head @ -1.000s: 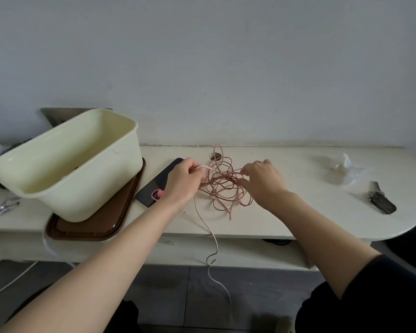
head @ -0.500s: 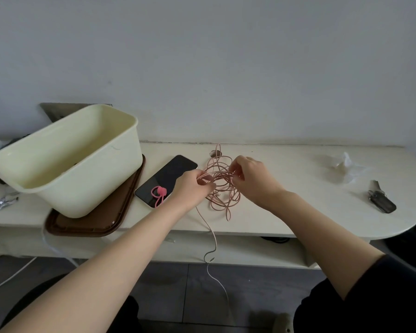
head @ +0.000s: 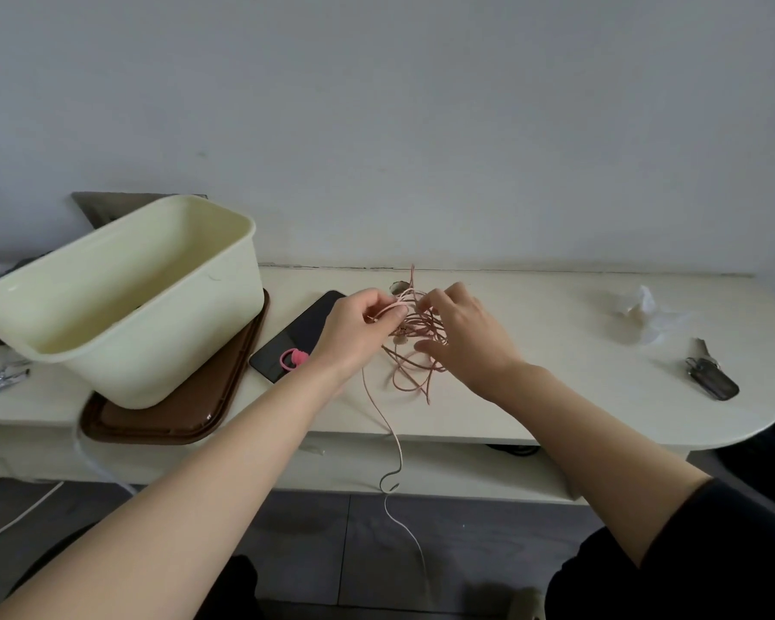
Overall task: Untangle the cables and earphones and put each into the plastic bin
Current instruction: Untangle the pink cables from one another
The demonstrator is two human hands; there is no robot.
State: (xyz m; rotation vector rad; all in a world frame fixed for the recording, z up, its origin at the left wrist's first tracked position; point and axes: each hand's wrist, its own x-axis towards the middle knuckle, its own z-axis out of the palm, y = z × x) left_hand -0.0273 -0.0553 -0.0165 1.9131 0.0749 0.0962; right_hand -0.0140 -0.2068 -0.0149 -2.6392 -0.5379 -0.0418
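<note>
Seeing both hands close in on the cable tangle (head: 415,351) over the last second: they were spread either side of it, now they nearly meet at its 12 o'clock. Left hand (head: 359,328) pinches a pale strand; right hand (head: 461,337) has fingers curled into the loops, thumb splayed. Tangle sits bunched mid-table, one tail hanging off toward 6 o'clock. Plastic bin (head: 162,351) is at its 9 o'clock. I judge we're mid-unpick, nothing freed yet.

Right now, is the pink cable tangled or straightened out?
Tangled: the pink cable forms crossing loops on the table between the left hand and right hand.
</note>
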